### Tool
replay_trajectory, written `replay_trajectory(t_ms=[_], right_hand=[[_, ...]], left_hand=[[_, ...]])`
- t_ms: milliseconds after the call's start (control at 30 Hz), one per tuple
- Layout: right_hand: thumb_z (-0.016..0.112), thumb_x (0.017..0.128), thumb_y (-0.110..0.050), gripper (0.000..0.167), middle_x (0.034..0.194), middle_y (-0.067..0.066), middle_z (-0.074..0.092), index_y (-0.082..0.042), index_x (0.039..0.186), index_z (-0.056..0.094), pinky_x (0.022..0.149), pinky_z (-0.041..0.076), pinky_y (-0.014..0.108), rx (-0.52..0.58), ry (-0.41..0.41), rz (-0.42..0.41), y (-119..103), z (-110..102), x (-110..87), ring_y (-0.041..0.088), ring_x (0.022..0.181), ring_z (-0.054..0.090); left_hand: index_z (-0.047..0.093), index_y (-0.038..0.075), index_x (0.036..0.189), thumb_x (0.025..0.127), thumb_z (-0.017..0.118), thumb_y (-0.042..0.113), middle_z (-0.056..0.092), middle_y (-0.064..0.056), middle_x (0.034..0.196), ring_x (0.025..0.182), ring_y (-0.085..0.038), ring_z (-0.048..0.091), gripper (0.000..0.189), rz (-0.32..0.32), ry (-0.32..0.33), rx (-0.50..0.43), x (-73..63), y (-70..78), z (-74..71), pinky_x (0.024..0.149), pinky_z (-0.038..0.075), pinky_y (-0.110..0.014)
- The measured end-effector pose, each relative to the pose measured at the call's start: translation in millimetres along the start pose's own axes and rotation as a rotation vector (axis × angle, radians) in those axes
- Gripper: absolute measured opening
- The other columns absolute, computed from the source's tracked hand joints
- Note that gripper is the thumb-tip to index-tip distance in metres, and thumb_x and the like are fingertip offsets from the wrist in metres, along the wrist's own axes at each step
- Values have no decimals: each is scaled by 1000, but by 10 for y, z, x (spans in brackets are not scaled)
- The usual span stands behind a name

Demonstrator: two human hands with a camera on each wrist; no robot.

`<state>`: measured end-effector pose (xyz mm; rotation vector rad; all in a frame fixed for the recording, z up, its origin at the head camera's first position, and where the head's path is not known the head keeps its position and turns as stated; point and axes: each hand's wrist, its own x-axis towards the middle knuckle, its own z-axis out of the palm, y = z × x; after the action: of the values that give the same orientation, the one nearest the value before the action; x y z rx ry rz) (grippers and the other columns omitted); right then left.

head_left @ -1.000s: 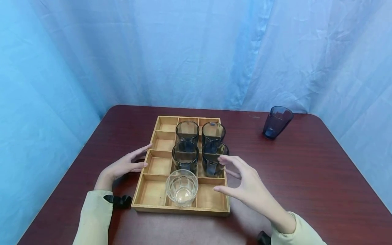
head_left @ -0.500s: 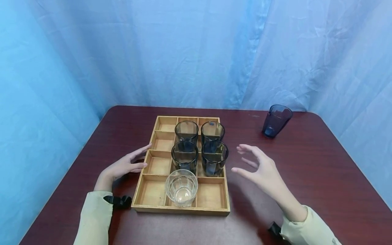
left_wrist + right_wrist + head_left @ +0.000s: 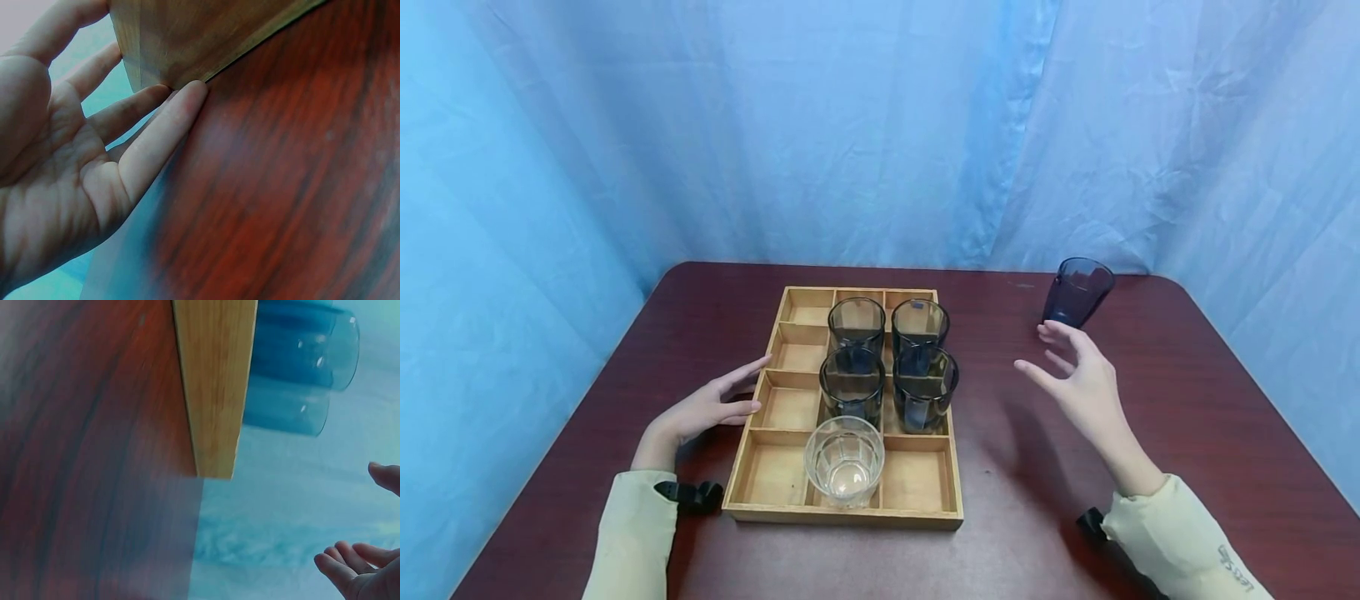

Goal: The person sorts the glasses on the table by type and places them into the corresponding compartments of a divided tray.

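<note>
My left hand [image 3: 703,410] rests its extended fingertips against the left side of a wooden compartment tray [image 3: 850,518]; the left wrist view shows the fingers [image 3: 162,137] touching the tray's wall. Right of the tray, my right hand [image 3: 1090,392] hangs in the air, thumb and fingers spread apart with nothing between them. Just beyond its fingertips a dark tinted glass [image 3: 1078,290] stands at the table's back right, its base partly covered by the fingers. Several dark glasses [image 3: 852,383] stand in the tray's middle and right columns. In the front middle compartment sits a clear glass [image 3: 846,460].
The dark red table [image 3: 1195,400] reaches back to pale blue curtains [image 3: 865,133], which also hang at both sides. The tray's left column holds no glasses. Its front right compartment [image 3: 917,475] shows bare wood.
My right hand has moved away from the front right dark glass in the tray, rightward and back toward the lone dark glass. My left hand stays on the tray's side.
</note>
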<state>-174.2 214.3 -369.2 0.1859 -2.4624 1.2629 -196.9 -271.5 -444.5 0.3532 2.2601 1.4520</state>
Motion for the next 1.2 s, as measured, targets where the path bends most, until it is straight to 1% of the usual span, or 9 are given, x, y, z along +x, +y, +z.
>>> replay_trajectory(t_ms=[133, 333, 400, 567, 667, 767, 900, 1033, 1200], right_hand=[[79, 80, -9, 62, 129, 18, 60, 1, 134, 51, 89, 46, 6, -1, 39, 20, 99, -37, 66, -11, 107, 51], [79, 80, -12, 63, 128, 19, 60, 2, 135, 51, 90, 47, 9, -39, 87, 55, 222, -74, 139, -7, 108, 51], [79, 80, -11, 63, 128, 17, 61, 1, 135, 51, 91, 47, 10, -46, 110, 69, 239, -84, 156, -2, 109, 53], [79, 80, -12, 66, 132, 13, 59, -3, 138, 49, 96, 49, 20, -72, 152, 107, 301, -119, 223, 13, 115, 54], [79, 81, -14, 68, 134, 14, 56, -5, 141, 47, 99, 49, 26, -59, 183, 135, 364, -140, 282, 17, 118, 53], [78, 82, -15, 68, 135, 14, 54, -5, 141, 46, 101, 48, 31, -37, 216, 153, 423, -155, 343, 22, 122, 53], [76, 84, -18, 68, 137, 13, 51, -5, 143, 45, 105, 45, 34, -31, 255, 176, 511, -177, 416, 27, 128, 51], [76, 84, -22, 70, 141, 12, 47, -8, 144, 43, 109, 42, 34, -6, 286, 200, 599, -201, 484, 27, 132, 49], [76, 84, -25, 72, 143, 11, 44, -11, 146, 42, 111, 39, 33, 33, 308, 233, 678, -223, 585, 24, 135, 46]], left_hand=[[19, 28, 156, 95, 63, 27, 19, -20, 160, 142, -44, 30, 75, 0, 3, 2, -1, 0, 3, 98, 51, -42], [19, 27, 156, 95, 63, 27, 18, -19, 160, 142, -44, 29, 76, -6, 5, 1, 0, 1, 5, 98, 51, -42], [19, 27, 156, 95, 63, 27, 18, -19, 160, 142, -44, 30, 76, -7, 5, 1, 2, 1, 5, 98, 51, -41], [19, 28, 156, 94, 64, 28, 18, -19, 160, 141, -45, 31, 76, -11, 7, -5, 8, -6, 3, 97, 52, -41], [19, 27, 156, 94, 64, 28, 17, -19, 160, 142, -45, 30, 76, -8, 7, -6, 10, -12, 3, 97, 51, -41], [19, 27, 156, 95, 63, 27, 17, -19, 160, 142, -44, 29, 76, -7, 7, -5, 7, -12, 4, 98, 51, -41], [19, 27, 156, 95, 63, 26, 17, -19, 161, 143, -44, 28, 75, -1, 1, -8, 1, -6, 10, 98, 51, -42], [19, 26, 157, 96, 62, 24, 16, -18, 161, 143, -44, 26, 75, 11, -6, -19, 0, -4, 12, 99, 51, -42], [19, 27, 156, 95, 62, 25, 16, -18, 161, 143, -44, 26, 75, 8, 0, -10, -2, -3, 6, 98, 51, -42]])
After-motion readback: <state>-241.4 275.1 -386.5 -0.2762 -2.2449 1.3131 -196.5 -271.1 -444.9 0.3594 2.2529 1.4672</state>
